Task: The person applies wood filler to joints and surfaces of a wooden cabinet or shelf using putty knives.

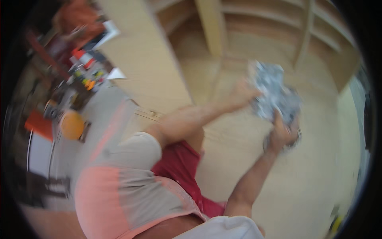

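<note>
A crumpled, shiny grey-blue piece (267, 85), like a cloth or plastic sheet, is between my hands above a pale wooden surface. My left hand (248, 93) grips its left side, with the fingers partly blurred. My right hand (283, 133) is closed on its lower right end, the thumb lying along it. Beside my right wrist shows the dark curved edge of a round thing (297, 140), mostly hidden by the hand; I cannot make out its kind.
Pale wooden shelving (217, 28) with compartments stands at the far side. A broad wooden panel (145, 47) rises on the left. Beyond it lie a yellow-orange round thing (72, 124), an orange box-like thing (39, 124) and cluttered small items (89, 77). Another person's orange clothing (77, 20) shows at upper left.
</note>
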Motion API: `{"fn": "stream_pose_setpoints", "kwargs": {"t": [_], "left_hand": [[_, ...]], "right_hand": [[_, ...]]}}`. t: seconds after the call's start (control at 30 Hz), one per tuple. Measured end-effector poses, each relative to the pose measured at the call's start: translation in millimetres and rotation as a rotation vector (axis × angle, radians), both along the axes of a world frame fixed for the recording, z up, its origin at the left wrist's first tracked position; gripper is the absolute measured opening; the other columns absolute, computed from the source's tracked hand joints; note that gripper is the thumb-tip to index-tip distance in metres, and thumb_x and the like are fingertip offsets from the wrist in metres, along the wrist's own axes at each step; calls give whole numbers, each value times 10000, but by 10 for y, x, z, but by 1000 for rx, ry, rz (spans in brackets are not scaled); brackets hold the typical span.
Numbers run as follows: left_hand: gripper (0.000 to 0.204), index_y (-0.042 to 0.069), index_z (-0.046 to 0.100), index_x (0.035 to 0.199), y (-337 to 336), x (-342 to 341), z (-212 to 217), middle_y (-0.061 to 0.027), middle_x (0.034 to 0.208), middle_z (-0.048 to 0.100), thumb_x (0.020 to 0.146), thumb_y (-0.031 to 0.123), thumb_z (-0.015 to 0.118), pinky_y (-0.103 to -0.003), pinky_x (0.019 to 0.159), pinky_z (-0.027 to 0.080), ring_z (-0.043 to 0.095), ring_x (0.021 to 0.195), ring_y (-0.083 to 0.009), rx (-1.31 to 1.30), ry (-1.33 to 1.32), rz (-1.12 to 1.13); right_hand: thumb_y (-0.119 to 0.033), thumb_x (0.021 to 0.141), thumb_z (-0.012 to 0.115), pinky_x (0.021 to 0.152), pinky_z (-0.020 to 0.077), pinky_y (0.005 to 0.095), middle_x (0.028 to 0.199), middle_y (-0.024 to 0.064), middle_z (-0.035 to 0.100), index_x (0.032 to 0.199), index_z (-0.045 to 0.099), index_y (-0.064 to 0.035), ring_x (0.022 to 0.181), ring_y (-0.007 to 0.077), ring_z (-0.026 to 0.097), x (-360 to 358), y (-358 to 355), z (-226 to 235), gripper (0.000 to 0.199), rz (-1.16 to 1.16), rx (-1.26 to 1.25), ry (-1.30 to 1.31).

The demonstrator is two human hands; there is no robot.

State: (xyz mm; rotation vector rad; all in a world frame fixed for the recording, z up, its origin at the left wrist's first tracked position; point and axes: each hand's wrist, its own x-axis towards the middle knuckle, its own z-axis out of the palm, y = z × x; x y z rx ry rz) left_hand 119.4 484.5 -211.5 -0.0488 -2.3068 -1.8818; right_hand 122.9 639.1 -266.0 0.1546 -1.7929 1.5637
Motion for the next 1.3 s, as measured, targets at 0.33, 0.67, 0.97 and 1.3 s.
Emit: {"fn": "stream_pose_setpoints", "kwargs": {"t": [0.33,0.67,0.97,1.3], "left_hand": [[321,-4,440,1063,73,-154,-162,-85,962,565,766,5,561,-269,724,477,568,840,-141,394,85,-318],[275,9,516,991,-21,-327,-179,-91,884,598,723,18,575,-308,670,504,601,773,-163,580,-119,-206],[306,7,463,1103,-122,-268,-24,-126,1001,578,810,93,489,-372,783,499,602,883,-232,1041,-97,-382],[280,6,435,1115,58,-275,-129,-123,1033,559,859,119,434,-386,806,494,589,915,-219,1067,-310,-524]], "right_hand": [[3,675,680,652,478,241,960,144,605,1226,397,55,762,130,589,-12,241,-72,622,667,-27,-414],[-159,602,744,583,456,346,843,182,605,1279,368,-91,688,295,605,-32,72,-186,777,273,428,-223],[-84,760,628,576,453,263,874,100,580,1196,435,-17,674,151,562,-69,89,-204,481,308,-343,-222],[-253,891,449,650,480,298,961,103,539,1122,431,-19,798,154,551,-100,-105,-290,330,636,-713,-527]]}}
